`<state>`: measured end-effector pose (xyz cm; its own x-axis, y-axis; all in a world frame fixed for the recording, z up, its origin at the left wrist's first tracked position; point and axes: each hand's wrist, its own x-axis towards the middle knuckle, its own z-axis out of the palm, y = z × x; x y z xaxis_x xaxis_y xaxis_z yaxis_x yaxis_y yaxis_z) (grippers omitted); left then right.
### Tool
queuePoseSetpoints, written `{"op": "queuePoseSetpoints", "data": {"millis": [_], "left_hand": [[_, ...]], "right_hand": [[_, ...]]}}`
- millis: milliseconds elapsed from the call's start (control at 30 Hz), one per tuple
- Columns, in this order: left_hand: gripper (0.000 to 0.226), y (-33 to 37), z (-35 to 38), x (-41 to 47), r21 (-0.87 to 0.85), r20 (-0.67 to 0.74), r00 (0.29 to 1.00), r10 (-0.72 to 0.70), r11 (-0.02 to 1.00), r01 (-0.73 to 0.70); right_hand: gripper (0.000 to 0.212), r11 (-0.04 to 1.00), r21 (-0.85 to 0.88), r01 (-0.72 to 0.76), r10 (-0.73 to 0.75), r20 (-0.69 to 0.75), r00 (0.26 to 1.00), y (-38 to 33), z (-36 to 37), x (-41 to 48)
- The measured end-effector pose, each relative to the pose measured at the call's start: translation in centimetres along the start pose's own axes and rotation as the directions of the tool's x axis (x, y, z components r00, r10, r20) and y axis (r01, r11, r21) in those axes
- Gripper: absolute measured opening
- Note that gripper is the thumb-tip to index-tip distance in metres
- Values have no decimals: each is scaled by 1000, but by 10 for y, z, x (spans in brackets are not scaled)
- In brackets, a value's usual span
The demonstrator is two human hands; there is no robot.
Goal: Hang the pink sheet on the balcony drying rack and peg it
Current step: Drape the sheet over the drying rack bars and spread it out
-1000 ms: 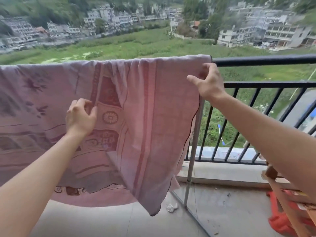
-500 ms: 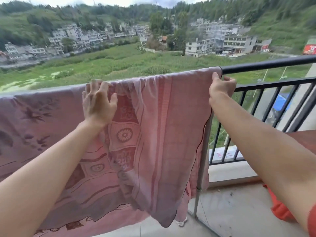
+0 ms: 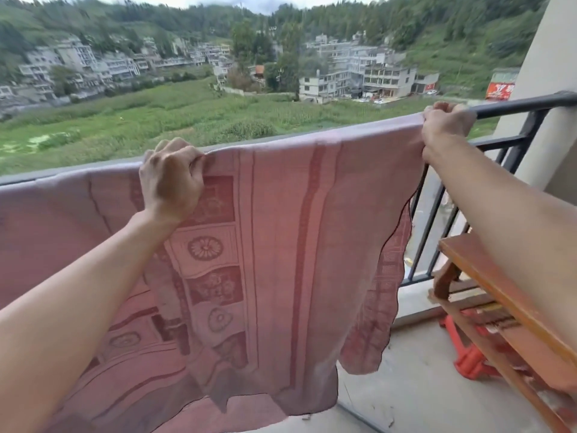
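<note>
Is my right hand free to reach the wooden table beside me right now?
Probably not yet. The right hand is closed on the pink sheet at its top corner on the rail. The wooden table sits below that forearm with nothing between, so letting go first would open the way.

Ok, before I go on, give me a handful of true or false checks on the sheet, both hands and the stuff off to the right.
1. The pink sheet is draped over the top bar. True.
2. The left hand hangs free, clear of the cloth. False: it grips the sheet at the top fold.
3. The right hand holds the sheet's right corner at the black railing. True.
4. Pegs already clamp the sheet's top edge. False: no peg shows anywhere along it.
5. A wooden table stands to the right of the sheet. True.
6. The red plastic item lies on top of that table. False: it sits on the floor beneath it.
</note>
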<state>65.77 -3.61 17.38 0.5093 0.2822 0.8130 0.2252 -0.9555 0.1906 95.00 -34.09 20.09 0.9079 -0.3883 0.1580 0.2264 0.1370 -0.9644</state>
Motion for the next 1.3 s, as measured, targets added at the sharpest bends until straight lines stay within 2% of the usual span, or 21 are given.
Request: {"op": "queuePoseSetpoints", "data": {"millis": [100, 200, 300, 367, 467, 533, 600, 667, 767, 867, 967, 1067, 1167, 1233, 1300], "left_hand": [[25, 2, -8, -19, -57, -80, 996, 50, 997, -54], [25, 5, -4, -46, -67, -92, 980, 175, 981, -181], [23, -4, 5, -57, -22, -7, 978, 207, 978, -207], [18, -13, 4, -60, -17, -15, 984, 178, 984, -179], [18, -30, -11, -61, 8, -135, 990, 50, 999, -49], [24, -55, -28, -60, 60, -177, 979, -100, 992, 112], [32, -89, -45, -62, 123, -179, 957, -228, 960, 252], [37, -121, -64, -65, 184, -173, 942, -288, 930, 318], [42, -157, -93, -63, 253, -173, 911, -375, 877, 409], [42, -190, -122, -63, 357, -138, 897, -419, 824, 440], [42, -227, -151, -78, 447, -86, 904, -418, 795, 410], [37, -250, -171, -71, 476, -68, 918, -391, 795, 375], [20, -247, -185, -57, 444, -26, 974, -223, 871, 211], [17, -213, -172, -59, 401, 3, 995, -97, 912, 88], [18, -189, -165, -58, 356, -26, 999, -40, 933, 46]], "right_hand": [[25, 985, -115, 128, -127, 13, 992, 3, 5, -4], [19, 939, -317, 136, -82, 178, 980, 28, 1, -5], [9, 768, -608, 198, 90, 409, 908, 67, 1, -20], [19, 681, -664, 309, 45, 460, 887, 73, 2, -35], [25, 660, -516, 545, -281, 503, 817, 53, 14, -65], [23, 637, -328, 697, -485, 532, 694, 32, 24, -100], [23, 566, -143, 812, -606, 595, 527, 16, 35, -141], [25, 479, -21, 878, -632, 686, 361, 7, 44, -182], [30, 355, 80, 931, -633, 754, 177, 2, 57, -231], [37, 308, 157, 938, -612, 788, 70, -6, 74, -272], [45, 255, 200, 946, -585, 811, -14, -13, 93, -318], [52, 256, 172, 951, -540, 842, -7, -16, 122, -348], [40, 273, 124, 954, -505, 863, 32, -10, 140, -358], [23, 331, 100, 938, -551, 828, 106, -6, 119, -333], [17, 381, 76, 921, -599, 779, 183, -5, 110, -313]]}}
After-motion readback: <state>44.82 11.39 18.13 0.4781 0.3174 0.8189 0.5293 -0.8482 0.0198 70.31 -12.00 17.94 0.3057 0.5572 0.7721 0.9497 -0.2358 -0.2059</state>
